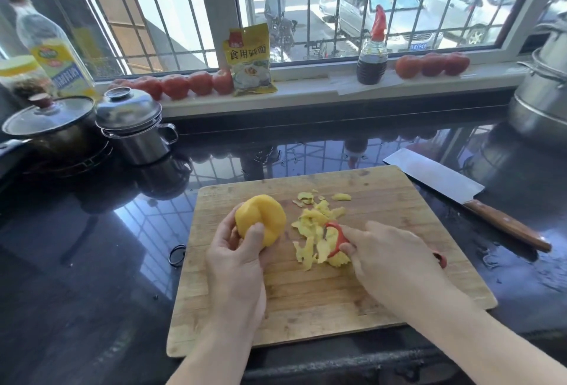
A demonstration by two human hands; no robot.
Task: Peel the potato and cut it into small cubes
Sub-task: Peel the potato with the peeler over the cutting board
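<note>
The potato (pixel 260 219) is up off the cutting board (pixel 306 286), held over its left part in the left hand (pixel 237 257), thumb across the near face and the other fingers curled round behind. All the flesh facing this way is bare yellow; whether any skin is left on the far side I cannot tell. The right hand (pixel 395 259) pinches a red peeler (pixel 336 239) between thumb and forefinger, its head down among the heap of peelings (pixel 319 231) on the middle of the board, well clear of the potato.

I'd say the peeling is at or near its end. To finish it well, I'd turn the potato slowly in the left hand and check the hidden side and both ends for brown patches, taking them off with short light strokes away from the holding thumb. Then the peelings want sweeping aside before cutting, since they lie right where the potato would sit. The cleaver (pixel 460 197) lies on the dark desk (pixel 92 262) just beyond the board's right corner, handle toward the right hand.

As for containers: a dark pot (pixel 52 127) with a glass lid and a small steel lidded pot (pixel 135 127) stand at the left, both covered, contents unseen. A large steel pot (pixel 543 93) sits at the far right. On the sill are a bottle of dark sauce (pixel 372 59), a yellow packet (pixel 250 62) and rows of tomatoes (pixel 178 85); an oil bottle (pixel 52 47) stands far left.
</note>
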